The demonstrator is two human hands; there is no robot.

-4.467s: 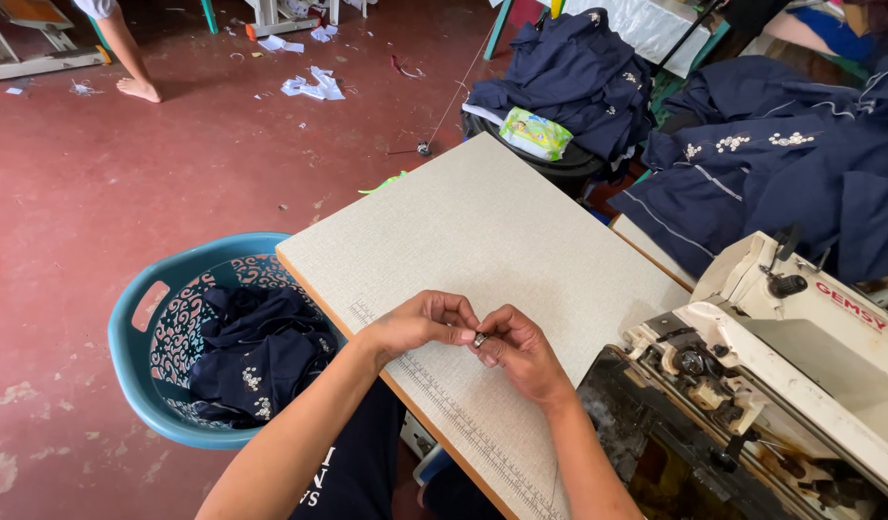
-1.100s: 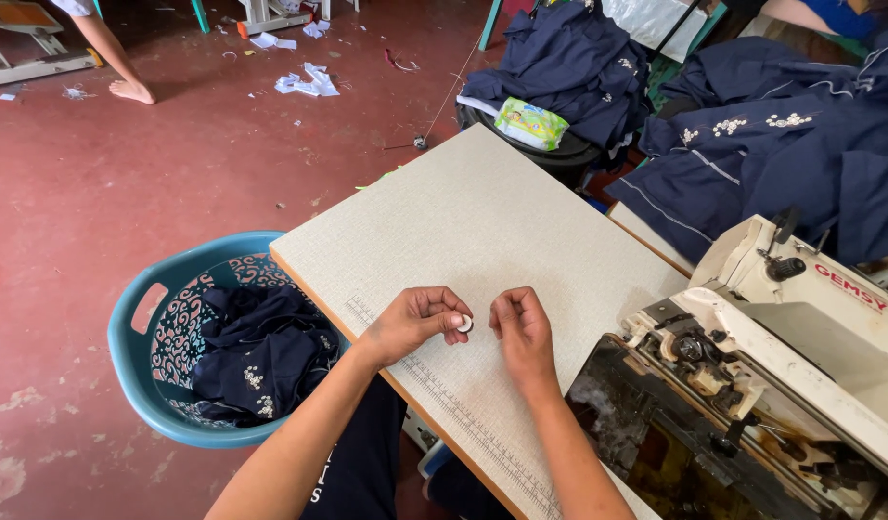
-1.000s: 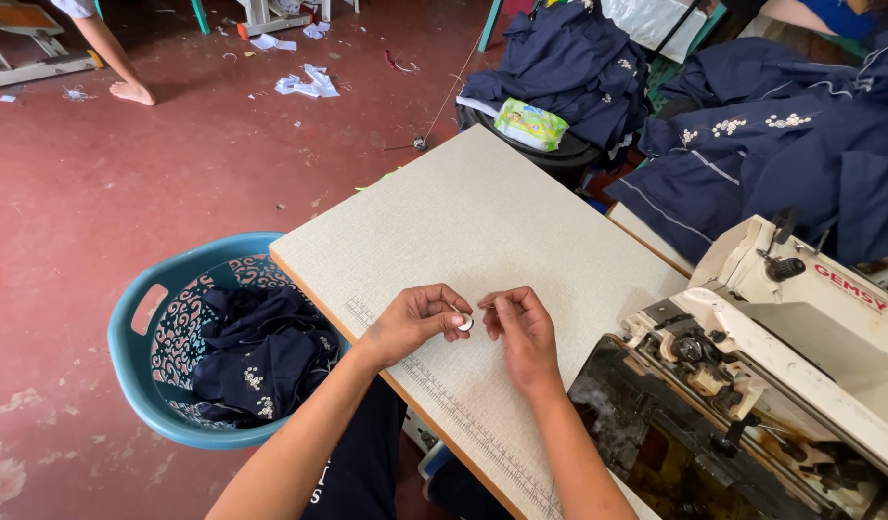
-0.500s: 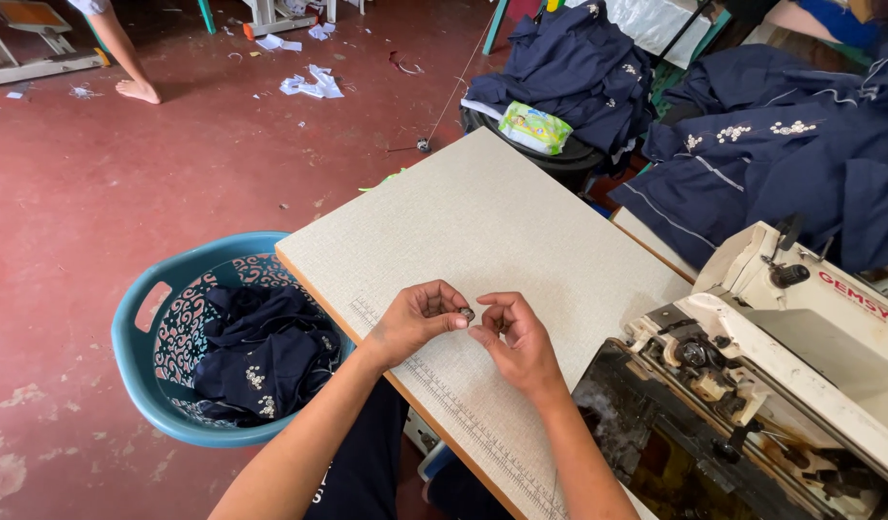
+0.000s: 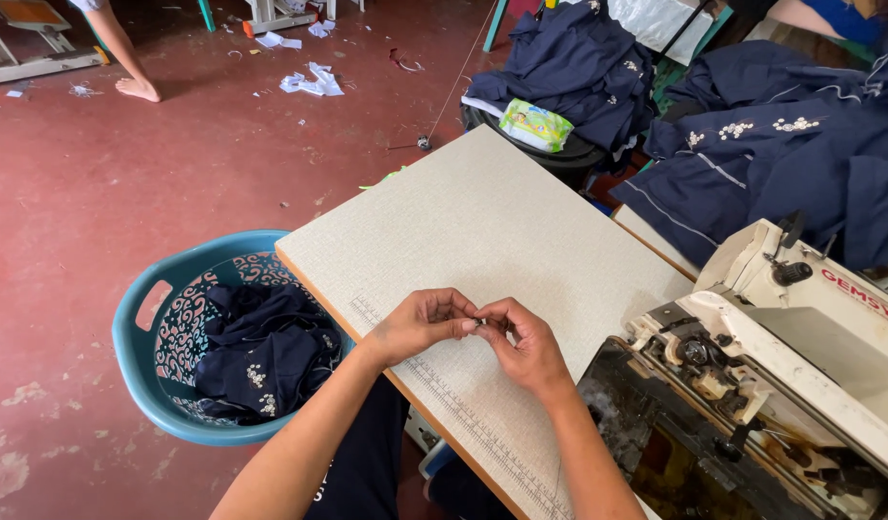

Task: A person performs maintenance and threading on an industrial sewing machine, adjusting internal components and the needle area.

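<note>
At lower centre of the frame, the left hand (image 5: 420,325) and right hand (image 5: 527,339) meet fingertip to fingertip above the desk (image 5: 482,221), both pinching 1 tiny metal part (image 5: 479,322) exactly between them, neither nearer.

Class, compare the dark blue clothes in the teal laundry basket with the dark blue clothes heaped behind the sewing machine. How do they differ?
The clothes in the basket lie crumpled inside a teal laundry basket on the red floor; the clothes behind the sewing machine are spread in the open, higher up. The basket heap is smaller, the far heap broader. White piping lines show only on the far heap. Both are dark blue with small white floral motifs.
</note>
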